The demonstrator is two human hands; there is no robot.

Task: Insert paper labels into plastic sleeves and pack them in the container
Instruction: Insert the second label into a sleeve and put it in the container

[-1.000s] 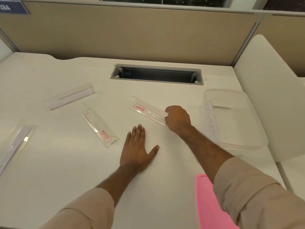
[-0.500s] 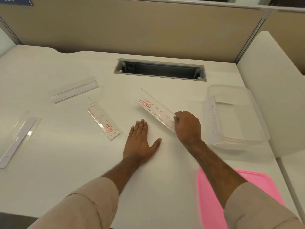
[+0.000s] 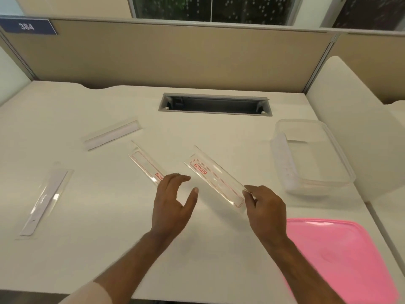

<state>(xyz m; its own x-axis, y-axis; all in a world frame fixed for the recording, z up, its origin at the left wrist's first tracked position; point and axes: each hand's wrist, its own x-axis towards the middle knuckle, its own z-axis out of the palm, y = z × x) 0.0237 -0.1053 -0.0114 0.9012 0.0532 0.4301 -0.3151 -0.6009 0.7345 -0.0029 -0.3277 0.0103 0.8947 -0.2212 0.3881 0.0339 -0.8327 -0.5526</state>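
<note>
Right hand (image 3: 266, 208) pinching the near end of a long clear plastic sleeve with a red-bordered paper label inside (image 3: 213, 179), far end angled up and away to the left, apparently lifted off the white desk (image 3: 87, 238). Left hand (image 3: 173, 202) open and empty, fingers spread and curled, thumb pointing toward the held sleeve without touching it. Just beyond the left fingertips, a second clear sleeve with a red-printed label (image 3: 145, 164), flat on the desk, near end hidden by the fingers. Farther left, two more clear sleeves showing plain white paper (image 3: 111, 137) (image 3: 45, 202), well apart. Beyond the right hand, a clear rectangular plastic container (image 3: 311, 154), open, something pale leaning against its left wall. Beside the right forearm, a flat pink plastic lid (image 3: 341, 255).
</note>
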